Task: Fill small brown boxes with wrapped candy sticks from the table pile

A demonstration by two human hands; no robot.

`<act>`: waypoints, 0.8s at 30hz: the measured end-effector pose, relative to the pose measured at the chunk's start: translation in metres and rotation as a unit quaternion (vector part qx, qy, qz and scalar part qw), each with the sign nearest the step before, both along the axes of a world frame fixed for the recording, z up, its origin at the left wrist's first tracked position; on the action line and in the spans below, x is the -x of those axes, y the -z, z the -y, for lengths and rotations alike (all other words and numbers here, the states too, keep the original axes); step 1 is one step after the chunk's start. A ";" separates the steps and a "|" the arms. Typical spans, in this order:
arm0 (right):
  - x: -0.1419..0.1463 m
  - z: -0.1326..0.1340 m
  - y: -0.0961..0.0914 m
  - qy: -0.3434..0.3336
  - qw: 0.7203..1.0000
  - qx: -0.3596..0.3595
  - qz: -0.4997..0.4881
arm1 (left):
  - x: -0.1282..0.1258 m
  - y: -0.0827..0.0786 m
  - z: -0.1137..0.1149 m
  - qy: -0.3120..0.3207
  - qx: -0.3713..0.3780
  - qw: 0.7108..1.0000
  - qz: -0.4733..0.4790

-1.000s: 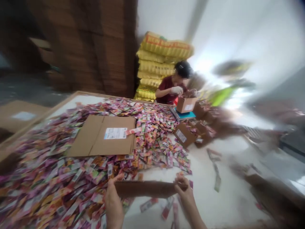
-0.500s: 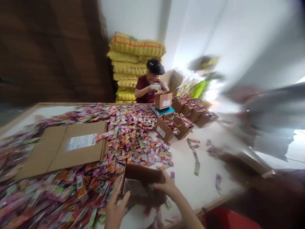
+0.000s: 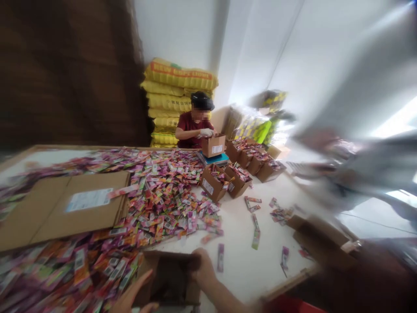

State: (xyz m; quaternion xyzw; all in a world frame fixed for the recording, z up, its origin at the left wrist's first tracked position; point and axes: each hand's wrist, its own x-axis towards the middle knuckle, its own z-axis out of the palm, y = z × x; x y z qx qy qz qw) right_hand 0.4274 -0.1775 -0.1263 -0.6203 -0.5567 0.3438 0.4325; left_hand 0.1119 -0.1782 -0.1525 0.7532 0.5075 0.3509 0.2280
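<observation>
Right hand [image 3: 204, 270]: clamped on the right wall of a small brown box [image 3: 169, 278], thumb over the rim.
Left hand [image 3: 132, 299]: laid open against the box's left side, fingers spread; grip cannot be told through the blur.
Box position: held between both hands at the near table [image 3: 241, 265] edge, equally close to each.
Box axis: long side runs left to right; opening faces up and away.
Packets [image 3: 163, 204]: heaped just left and beyond.
</observation>
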 end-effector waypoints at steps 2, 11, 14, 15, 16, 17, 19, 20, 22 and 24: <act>0.004 0.000 0.008 -0.005 0.997 -0.042 0.057 | -0.024 -0.017 0.003 -0.070 -0.009 0.997 0.016; 0.000 0.005 -0.061 -0.205 0.957 -0.141 0.147 | -0.070 -0.027 0.008 -0.256 -0.110 0.959 -0.050; 0.021 0.021 -0.062 -0.176 0.951 -0.154 0.202 | -0.063 -0.029 0.009 -0.252 -0.104 0.961 -0.051; 0.026 0.026 -0.058 -0.165 0.951 -0.147 0.216 | -0.061 -0.030 0.010 -0.229 -0.109 0.965 -0.064; 0.031 0.033 -0.052 -0.157 0.950 -0.139 0.231 | -0.058 -0.030 0.012 -0.191 -0.118 0.971 -0.083; 0.034 0.039 -0.045 -0.152 0.947 -0.134 0.251 | -0.055 -0.029 0.015 -0.149 -0.130 0.975 -0.102; 0.041 0.053 -0.030 -0.149 0.930 -0.156 0.297 | -0.048 -0.028 0.019 -0.075 -0.156 0.977 -0.124; 0.045 0.060 -0.022 -0.144 0.918 -0.179 0.323 | -0.045 -0.028 0.021 -0.048 -0.165 0.977 -0.125; 0.053 0.074 -0.007 -0.127 0.884 -0.235 0.382 | -0.038 -0.028 0.022 -0.008 -0.178 0.978 -0.110; 0.061 0.082 0.005 -0.109 0.854 -0.267 0.432 | -0.032 -0.031 0.020 0.035 -0.183 0.976 -0.111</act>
